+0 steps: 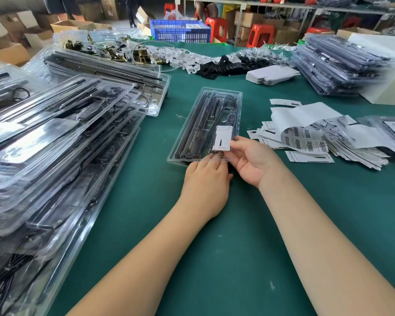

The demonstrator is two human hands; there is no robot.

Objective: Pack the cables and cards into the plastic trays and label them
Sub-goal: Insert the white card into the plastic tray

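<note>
Clear plastic tray [205, 124] on green counter [249, 224], long axis running away from the person | small white card [222, 139] at its near end | right hand [252, 159] pinches card | left hand [206, 179] presses tray's near edge, fingers flat.

The tray [205, 124] at mid-frame was clear, glossy plastic — thin and glinting along its rim. The card [222, 139] in it looked like matt white paper. The surface [237, 224] wore a matt green cloth, smooth. At left, the stacked trays [55, 144] shone the same way — at right, label sheets [306, 137] were slick white paper.
</note>
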